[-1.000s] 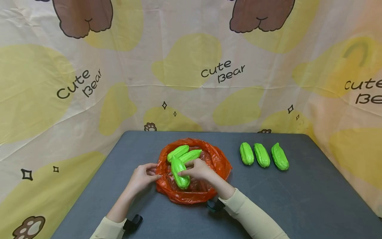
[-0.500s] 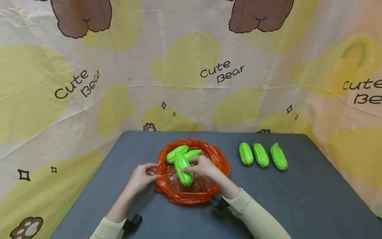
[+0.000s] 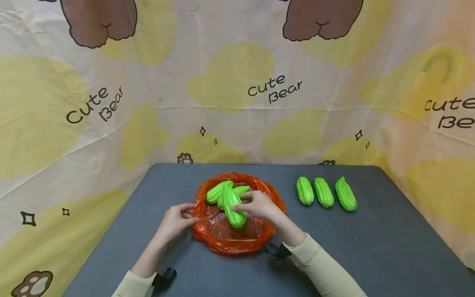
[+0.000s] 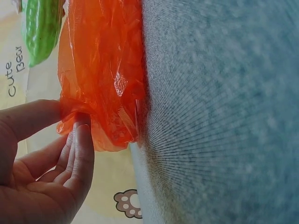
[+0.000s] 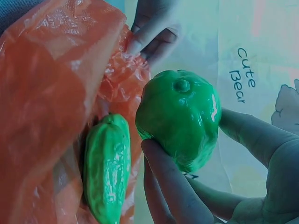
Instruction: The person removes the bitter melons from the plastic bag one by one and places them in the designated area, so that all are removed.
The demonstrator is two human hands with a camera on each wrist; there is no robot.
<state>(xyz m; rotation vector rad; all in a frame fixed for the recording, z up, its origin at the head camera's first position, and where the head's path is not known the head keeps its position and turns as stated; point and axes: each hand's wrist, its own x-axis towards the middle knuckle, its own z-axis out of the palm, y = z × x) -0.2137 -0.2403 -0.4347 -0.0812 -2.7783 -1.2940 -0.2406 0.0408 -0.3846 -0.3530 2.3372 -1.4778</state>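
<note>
A red plastic bag (image 3: pixel 237 247) stands with its mouth spread wide on the table. My left hand (image 3: pixel 176 220) pinches the bag's left rim between thumb and fingers, which the left wrist view shows close up. Over the bag's opening, my right hand (image 3: pixel 261 204) grips a green bitter melon (image 3: pixel 231 197) around its sides. In the right wrist view that held bitter melon (image 5: pixel 180 119) appears end-on, raised above another one (image 5: pixel 107 163) in the bag. Two bitter melons lie inside, one at the back left (image 3: pixel 217 193) and one partly hidden (image 3: pixel 243 189) behind the held one.
Three more bitter melons lie in a row on the right of the dark grey table (image 3: pixel 334 247): a left one (image 3: pixel 305 190), a middle one (image 3: pixel 323 192) and a right one (image 3: pixel 346 194). A printed cloth (image 3: pixel 230 90) hangs behind the table's far edge.
My right hand has shifted the held bitter melon to the right and slightly away from me, over the bag. The left hand keeps its place on the rim.
</note>
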